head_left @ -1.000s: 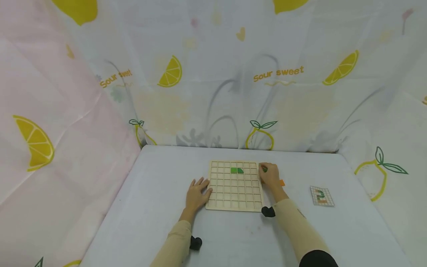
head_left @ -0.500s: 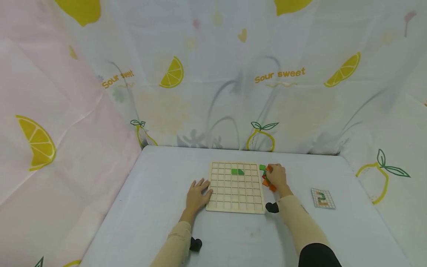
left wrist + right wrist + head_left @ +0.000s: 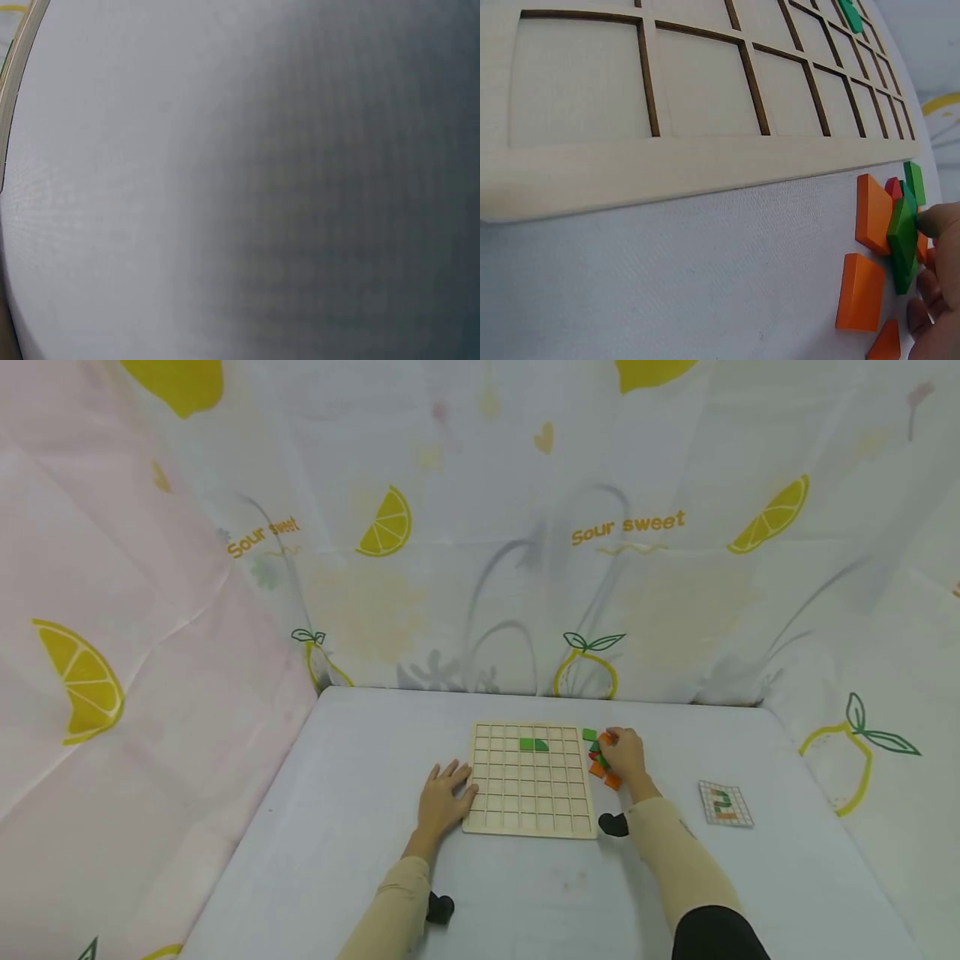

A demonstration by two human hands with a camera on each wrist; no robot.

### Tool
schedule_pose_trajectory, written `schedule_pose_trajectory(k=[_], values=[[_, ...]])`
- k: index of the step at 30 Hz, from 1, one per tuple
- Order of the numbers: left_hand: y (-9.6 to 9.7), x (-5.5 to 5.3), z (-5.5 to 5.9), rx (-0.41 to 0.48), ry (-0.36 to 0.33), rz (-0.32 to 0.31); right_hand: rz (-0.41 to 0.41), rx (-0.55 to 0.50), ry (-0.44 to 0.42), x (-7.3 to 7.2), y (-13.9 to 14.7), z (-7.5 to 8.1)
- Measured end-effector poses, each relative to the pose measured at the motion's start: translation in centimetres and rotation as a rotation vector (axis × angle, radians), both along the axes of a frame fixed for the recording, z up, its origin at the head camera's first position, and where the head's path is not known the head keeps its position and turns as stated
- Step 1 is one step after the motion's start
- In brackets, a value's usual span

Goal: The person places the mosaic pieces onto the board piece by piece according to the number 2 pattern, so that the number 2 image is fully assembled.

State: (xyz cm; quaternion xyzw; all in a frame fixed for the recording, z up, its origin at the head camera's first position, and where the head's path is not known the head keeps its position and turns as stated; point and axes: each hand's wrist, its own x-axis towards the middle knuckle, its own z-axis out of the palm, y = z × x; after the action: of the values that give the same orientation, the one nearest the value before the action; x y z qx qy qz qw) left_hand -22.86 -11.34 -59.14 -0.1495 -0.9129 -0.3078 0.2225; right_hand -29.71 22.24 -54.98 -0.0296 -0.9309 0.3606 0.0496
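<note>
My left hand point(image 3: 440, 804) lies with its fingers spread at the left edge of a wooden grid board point(image 3: 525, 818). In the left wrist view only a strip of the board's edge point(image 3: 13, 90) shows, beside blurred white cloth. A green square block point(image 3: 527, 744) and a green quarter-round block point(image 3: 542, 745) sit side by side in the board's upper cells. Right of the board, my right hand point(image 3: 626, 756) bends over a loose pile of blocks, thumb and fingers around an orange block point(image 3: 922, 244). A green block point(image 3: 904, 244) partly hides it.
Around the right fingertips lie more loose pieces: orange blocks point(image 3: 860, 292), a red one point(image 3: 893, 188) and a light green one point(image 3: 914, 182). A pattern card point(image 3: 725, 804) is farther right on the white table. Printed cloth walls point(image 3: 480, 543) surround the table.
My right hand has moved right from the board's edge to the far side of the block pile, uncovering the blocks there. My left hand keeps its place at the board.
</note>
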Motion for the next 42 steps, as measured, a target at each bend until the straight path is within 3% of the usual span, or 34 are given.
schedule_pose_trajectory(k=[3, 9, 16, 19, 23, 28, 34, 42], values=[[0.0, 0.0, -0.1, 0.001, 0.004, 0.000, -0.018, -0.007, 0.007, -0.1, -0.1, -0.2], [0.0, 0.0, 0.0, -0.015, 0.006, 0.008, 0.022, 0.004, -0.030, -0.1, 0.1, 0.0], [-0.1, 0.0, 0.1, -0.022, 0.022, 0.012, -0.053, 0.031, -0.049, 0.2, 0.1, 0.5], [0.0, 0.1, 0.2, -0.015, 0.001, 0.011, -0.081, -0.024, -0.035, 0.4, 0.0, 0.4], [-0.1, 0.3, 0.1, -0.021, -0.007, 0.019, -0.070, -0.148, 0.076, 0.3, -0.8, 0.2], [-0.3, 0.1, 0.1, -0.025, -0.010, 0.025, 0.055, -0.207, 0.191, -0.4, -3.5, 0.6], [-0.2, 0.0, 0.0, -0.019, 0.006, 0.012, 0.251, -0.193, 0.152, -0.2, -7.9, 1.0], [0.1, 0.1, 0.2, 0.005, -0.039, 0.005, 0.381, -0.119, 0.141, -0.4, -12.0, 0.1]])
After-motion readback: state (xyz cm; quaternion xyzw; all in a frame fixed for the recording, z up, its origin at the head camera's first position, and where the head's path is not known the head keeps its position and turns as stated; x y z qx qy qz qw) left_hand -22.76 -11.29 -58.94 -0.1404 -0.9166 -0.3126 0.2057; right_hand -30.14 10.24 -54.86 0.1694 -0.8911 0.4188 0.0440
